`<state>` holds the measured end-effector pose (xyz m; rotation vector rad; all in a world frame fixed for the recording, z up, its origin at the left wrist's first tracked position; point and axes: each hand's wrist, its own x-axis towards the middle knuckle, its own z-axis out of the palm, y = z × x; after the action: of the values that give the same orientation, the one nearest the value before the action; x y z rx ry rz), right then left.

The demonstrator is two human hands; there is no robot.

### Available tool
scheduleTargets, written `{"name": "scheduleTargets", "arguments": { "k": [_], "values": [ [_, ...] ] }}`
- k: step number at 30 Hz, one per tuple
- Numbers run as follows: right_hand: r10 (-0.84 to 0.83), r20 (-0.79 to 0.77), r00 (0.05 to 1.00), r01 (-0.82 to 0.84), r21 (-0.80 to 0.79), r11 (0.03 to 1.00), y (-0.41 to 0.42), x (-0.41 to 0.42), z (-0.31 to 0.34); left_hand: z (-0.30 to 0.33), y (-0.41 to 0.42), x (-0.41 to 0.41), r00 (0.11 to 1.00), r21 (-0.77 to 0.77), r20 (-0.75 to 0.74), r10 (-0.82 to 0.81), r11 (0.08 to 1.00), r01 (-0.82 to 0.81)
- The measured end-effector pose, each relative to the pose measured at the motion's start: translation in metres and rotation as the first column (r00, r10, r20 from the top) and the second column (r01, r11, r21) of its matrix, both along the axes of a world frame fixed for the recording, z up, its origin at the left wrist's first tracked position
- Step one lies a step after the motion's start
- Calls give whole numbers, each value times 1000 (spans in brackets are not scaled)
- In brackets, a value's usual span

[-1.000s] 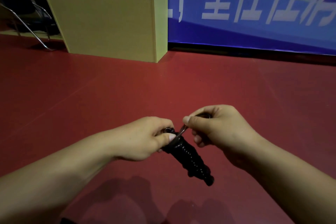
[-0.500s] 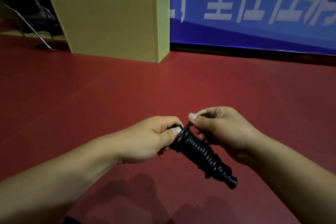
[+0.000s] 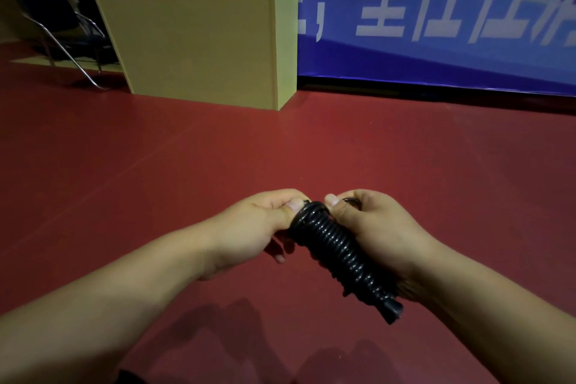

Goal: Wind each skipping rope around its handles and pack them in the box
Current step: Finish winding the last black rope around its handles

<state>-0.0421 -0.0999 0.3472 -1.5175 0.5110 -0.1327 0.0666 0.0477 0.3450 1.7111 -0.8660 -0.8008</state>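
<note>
Both hands were up in front of the person, over the red floor (image 3: 218, 150), w/ one black skipping rope (image 3: 338, 251) held between them. The rope was wound in tight coils round its handles, making a thick bundle that ran diagonally, top end up between the thumbs, bottom end down toward the right wrist. A black handle end (image 3: 393, 311) stuck out bare at the lower end.

Left hand (image 3: 255, 227) was closed on the upper-left side of the bundle, thumb pressed flat vs. the top coils, fingers curled under it. Right hand (image 3: 377, 227) was closed round the right side of the bundle, thumb tip pressed onto the top coils just beside the left thumb, the two nearly touching. Something dark peeked out behind the right fingers near the top; couldn't tell what, prob. rope end, too dim.

The bundle was held in the air, not on the floor; hand shadows fell on the floor below.

The wooden box (image 3: 202, 47) stood well apart from the hands, further back on the left, against a blue banner (image 3: 436, 9) w/ big white characters. Its inside wasn't visible from there. A metal-framed chair (image 3: 62, 31) stood left of the box, in the dark corner.
</note>
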Motion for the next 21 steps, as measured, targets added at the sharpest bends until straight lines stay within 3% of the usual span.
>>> {"name": "scheduleTargets", "arguments": {
  "k": [4, 6, 8, 11, 16, 21],
  "values": [
    [-181, 48, 982, 186, -128, 974, 1, 7, -2, 0, -8, -8, 912, 31, -328, 245, 968, -249],
    [-275, 153, 949, 312, -337, 888, -6, 13, -3, 0, -11, -14, 860, 78, -410, 302, 952, -297],
    [-312, 256, 915, 403, -550, 731, -11, 17, -3, -1, -14, -19, 842, 64, -463, 278, 957, -281],
    [-317, 369, 874, 484, -605, 632, -4, 16, -2, 1, -21, -27, 828, -58, -534, 173, 969, -240],
    [-244, 409, 879, 464, -621, 631, 23, 14, -7, 3, -25, -28, 834, -171, -541, 112, 956, -240],
    [-194, 348, 917, 351, -477, 806, 29, 10, 3, 2, -18, -22, 879, -166, -452, 151, 954, -249]
  ]
}}
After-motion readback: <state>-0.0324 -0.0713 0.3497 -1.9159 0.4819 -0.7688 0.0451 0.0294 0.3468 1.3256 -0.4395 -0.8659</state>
